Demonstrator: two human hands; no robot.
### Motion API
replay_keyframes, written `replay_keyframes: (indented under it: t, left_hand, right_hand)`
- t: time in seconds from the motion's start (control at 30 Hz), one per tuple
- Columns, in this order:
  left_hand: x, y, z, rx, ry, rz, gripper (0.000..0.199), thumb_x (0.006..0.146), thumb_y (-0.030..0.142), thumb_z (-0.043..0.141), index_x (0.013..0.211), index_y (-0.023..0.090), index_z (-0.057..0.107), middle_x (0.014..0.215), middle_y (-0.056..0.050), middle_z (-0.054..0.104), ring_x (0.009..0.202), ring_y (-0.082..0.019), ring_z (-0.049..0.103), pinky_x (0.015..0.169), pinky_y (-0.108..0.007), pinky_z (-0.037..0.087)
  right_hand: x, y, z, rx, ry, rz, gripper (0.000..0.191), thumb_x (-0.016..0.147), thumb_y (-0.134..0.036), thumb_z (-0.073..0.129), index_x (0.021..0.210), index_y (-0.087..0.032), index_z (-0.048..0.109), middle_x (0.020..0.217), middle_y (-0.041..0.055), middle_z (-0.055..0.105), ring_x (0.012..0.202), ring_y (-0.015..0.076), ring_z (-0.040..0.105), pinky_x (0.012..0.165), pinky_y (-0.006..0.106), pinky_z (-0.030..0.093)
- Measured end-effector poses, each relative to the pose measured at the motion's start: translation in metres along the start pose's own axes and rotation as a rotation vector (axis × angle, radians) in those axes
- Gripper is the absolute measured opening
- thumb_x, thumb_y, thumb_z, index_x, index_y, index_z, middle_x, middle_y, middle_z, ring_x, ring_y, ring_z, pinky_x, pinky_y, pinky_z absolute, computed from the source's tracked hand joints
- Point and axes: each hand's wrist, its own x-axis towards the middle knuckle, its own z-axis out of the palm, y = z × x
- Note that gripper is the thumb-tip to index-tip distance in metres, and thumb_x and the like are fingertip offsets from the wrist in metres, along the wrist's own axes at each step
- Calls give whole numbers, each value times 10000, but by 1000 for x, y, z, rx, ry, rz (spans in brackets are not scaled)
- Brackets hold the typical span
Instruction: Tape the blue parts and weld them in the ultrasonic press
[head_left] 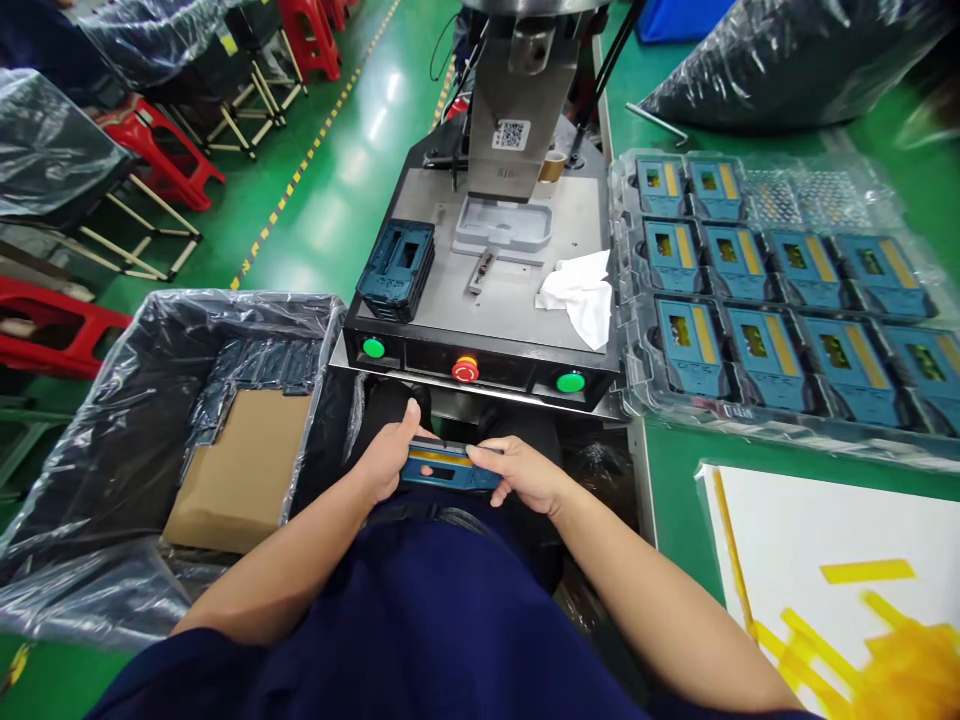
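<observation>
2 hands [388, 458] [525, 472] gripping blue plastic pc. [450, 468] w/ yellow strip [442, 458], nr. press [495, 280].

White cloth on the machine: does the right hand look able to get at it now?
Probably yes: nothing covers the white cloth, though the right hand must first release the blue part.

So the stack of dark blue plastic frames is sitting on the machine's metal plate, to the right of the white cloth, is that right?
Not quite: the head view shows the stack of frames on the metal plate, but left of the white cloth.
</observation>
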Motion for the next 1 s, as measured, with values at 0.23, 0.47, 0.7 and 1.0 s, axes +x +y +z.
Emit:
replay_keyframes:
  t: [0.23,0.47,0.7,1.0]
  left_hand:
    - [4,-1,4,-63,109,-132,610,652,772,588,589,167,543,481,-27,578,359,-142,534,378,-245,428]
    - [4,3,3,-34,132,-158,583,717,737,563,623,165,516,478,-9,567,365,-129,526,364,-222,403]
    - [0,1,-9,210,-13,337,621,871,640,417,601,124,632,580,-61,629,601,-155,607,619,-266,487]
    - [4,5,-29,502,-21,1154,401,955,274,406,641,166,631,937,-97,668,1068,-213,575,922,-355,461]
  right_hand:
    - [4,2,-2,129,-92,130,492,759,-564,692,970,-121,655,737,76,710,592,188,699,270,147,433]
    - [5,1,-3,187,-131,123,465,826,-528,623,1025,-109,655,745,108,721,627,225,713,263,153,407]
    - [-4,2,-7,67,-224,-69,456,712,-444,753,1044,-134,717,821,48,702,606,114,615,455,194,517]
    - [-27,-53,-1,-747,-82,-471,343,759,-339,738,1091,-254,723,1353,87,519,1222,242,512,1074,428,350]
